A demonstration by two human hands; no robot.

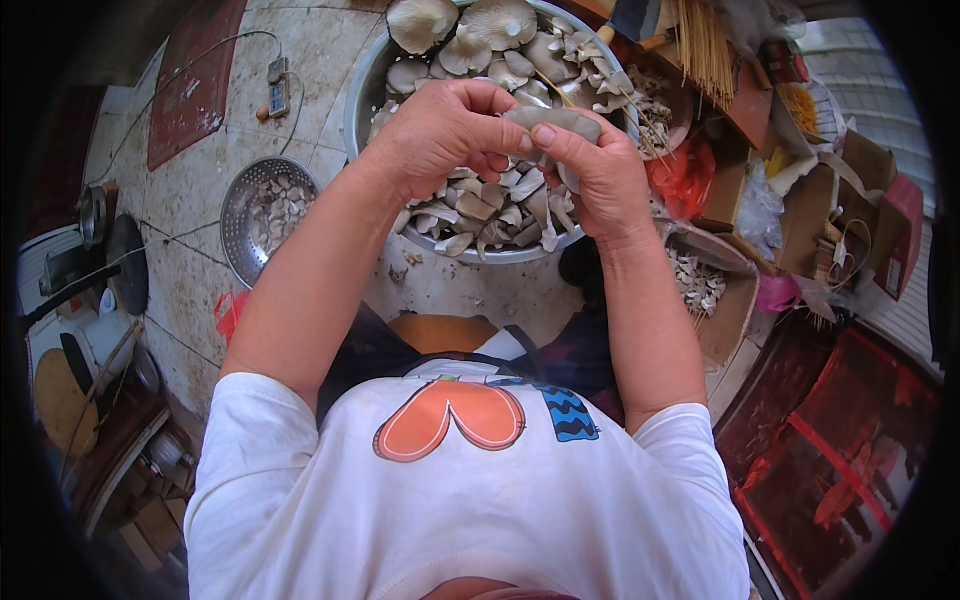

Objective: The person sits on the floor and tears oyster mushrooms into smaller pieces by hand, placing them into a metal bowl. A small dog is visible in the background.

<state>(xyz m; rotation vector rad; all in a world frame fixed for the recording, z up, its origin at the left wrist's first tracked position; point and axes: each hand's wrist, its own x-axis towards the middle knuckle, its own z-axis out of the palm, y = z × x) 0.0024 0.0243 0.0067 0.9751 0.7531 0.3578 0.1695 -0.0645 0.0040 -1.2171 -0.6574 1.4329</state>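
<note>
Both my hands hold one grey oyster mushroom (559, 124) above a wide metal basin (491, 259). The thumb and fingers of my left hand (454, 135) pinch its left side, and my right hand (604, 161) grips its right side, the two thumbs almost touching. Whole oyster mushrooms (499, 22), some with gills up, fill the far part of the basin. Torn mushroom pieces (487, 206) lie in the near part, below my hands. A thin wooden skewer (553, 86) rests among the mushrooms just beyond my right hand. My fingers hide part of the held mushroom.
Left of the basin stands a perforated metal colander (234, 214) with mushroom pieces; beyond it a power strip (278, 94) lies on the tiled floor. To the right are a cardboard box (731, 319) with scraps, a red plastic bag (684, 180), a bundle of skewers (703, 49) and a cleaver (636, 16).
</note>
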